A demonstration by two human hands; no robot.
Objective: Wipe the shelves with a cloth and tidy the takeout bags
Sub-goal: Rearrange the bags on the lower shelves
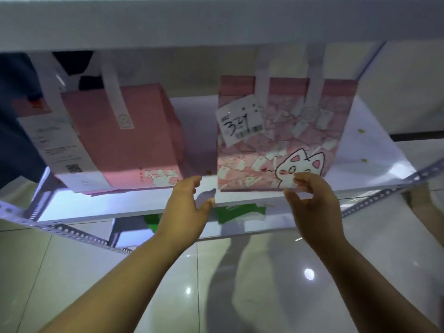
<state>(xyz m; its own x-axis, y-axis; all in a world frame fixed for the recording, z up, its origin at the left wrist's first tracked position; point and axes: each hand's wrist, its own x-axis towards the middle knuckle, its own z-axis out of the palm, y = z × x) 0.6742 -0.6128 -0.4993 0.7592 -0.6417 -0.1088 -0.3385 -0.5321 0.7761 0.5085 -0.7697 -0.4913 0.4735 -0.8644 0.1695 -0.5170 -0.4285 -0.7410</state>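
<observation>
Two pink takeout bags stand on the white shelf [365,150]. The right bag [283,135] has a cat drawing, white handles and a receipt marked 329. The left bag [125,140] is plainer pink with a long receipt down its front. My right hand [312,203] is at the right bag's lower front edge, its fingertips curled loosely and touching the bottom corner by the cat. My left hand [187,207] hovers just left of that bag, over the gap between the two bags, with relaxed fingers and nothing in it. No cloth is in view.
An upper shelf board [216,22] crosses the top of the view. Perforated metal rails [72,234] frame the shelf. A green bag [237,210] shows on the lower level below. Glossy tiled floor [240,284] lies underneath. A dark-clothed person [16,121] stands behind at left.
</observation>
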